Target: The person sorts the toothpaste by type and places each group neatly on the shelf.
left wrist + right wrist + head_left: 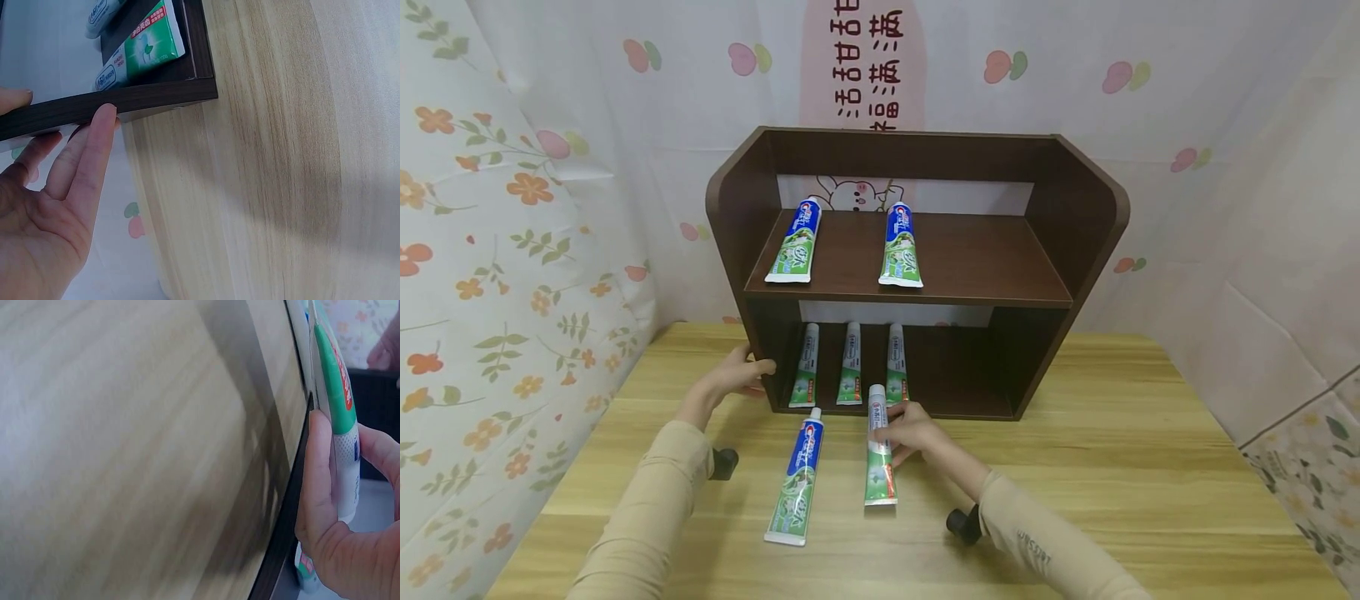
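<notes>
**Two hands at a dark shelf unit on a pale wooden counter**

At the far left a floral curtain [490, 275] hangs beside the counter [1112, 467], whose light wood grain runs lengthwise. The left hand [733, 379] rests on the lower left side panel of the dark brown shelf unit [1075, 225]; its fingers [94, 156] lie straight along the panel's edge, the thumb on the other side, not curled round it. Just right of these fingers, inside the lower compartment, three white-and-green tubes [850, 364] lie side by side, caps toward the back.

On the counter in front of the left fingers lies a blue-and-green toothpaste tube [797, 481], untouched, cap toward the shelf unit. Just right of it is a white-and-green toothpaste tube [878, 446], cap at the lower shelf's front edge and its tail toward the person. The right hand [910, 432] holds this tube near its upper half, fingers [315, 481] and thumb curled round it.

Above the fingers, on the upper shelf, two more blue-and-green tubes [901, 246] lie well apart, caps to the back. Behind the unit hangs a white cloth [1150, 75] printed with pink and green shapes and a pink panel of characters; to the right the wall [1262, 292] is pale.
</notes>
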### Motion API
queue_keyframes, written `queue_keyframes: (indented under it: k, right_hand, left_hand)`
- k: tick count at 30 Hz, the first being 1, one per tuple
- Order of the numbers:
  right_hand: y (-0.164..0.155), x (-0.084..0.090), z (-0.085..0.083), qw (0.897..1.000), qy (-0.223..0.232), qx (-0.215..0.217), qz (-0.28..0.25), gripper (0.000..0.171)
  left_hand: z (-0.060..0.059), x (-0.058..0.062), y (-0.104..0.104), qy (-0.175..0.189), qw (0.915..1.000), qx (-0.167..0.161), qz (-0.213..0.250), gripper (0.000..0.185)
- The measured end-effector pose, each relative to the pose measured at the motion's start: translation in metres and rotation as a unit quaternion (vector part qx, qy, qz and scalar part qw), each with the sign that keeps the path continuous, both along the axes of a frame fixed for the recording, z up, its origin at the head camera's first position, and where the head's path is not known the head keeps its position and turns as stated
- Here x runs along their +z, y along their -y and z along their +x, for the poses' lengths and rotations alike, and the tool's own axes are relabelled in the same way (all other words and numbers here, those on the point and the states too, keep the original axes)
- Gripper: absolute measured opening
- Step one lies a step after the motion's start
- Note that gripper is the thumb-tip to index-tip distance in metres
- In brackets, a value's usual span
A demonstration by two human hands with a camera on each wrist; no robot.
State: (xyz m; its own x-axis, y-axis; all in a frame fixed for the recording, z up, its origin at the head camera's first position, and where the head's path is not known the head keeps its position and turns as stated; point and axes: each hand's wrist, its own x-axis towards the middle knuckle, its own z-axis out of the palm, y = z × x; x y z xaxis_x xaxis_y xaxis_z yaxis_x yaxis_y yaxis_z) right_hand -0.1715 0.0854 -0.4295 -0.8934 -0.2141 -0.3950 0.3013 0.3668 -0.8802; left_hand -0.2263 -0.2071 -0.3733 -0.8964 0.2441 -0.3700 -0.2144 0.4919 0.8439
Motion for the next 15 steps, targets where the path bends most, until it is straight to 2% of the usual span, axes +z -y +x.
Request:
queue_keyframes:
  k: [15]
  right_hand:
    - [-0.024, 0.011, -0.021, 0.999, 0.004, -0.039, 0.01, 0.06]
  left_hand:
    - [0.003, 0.003, -0.001, -0.002, 1.0, -0.004, -0.006, 0.078]
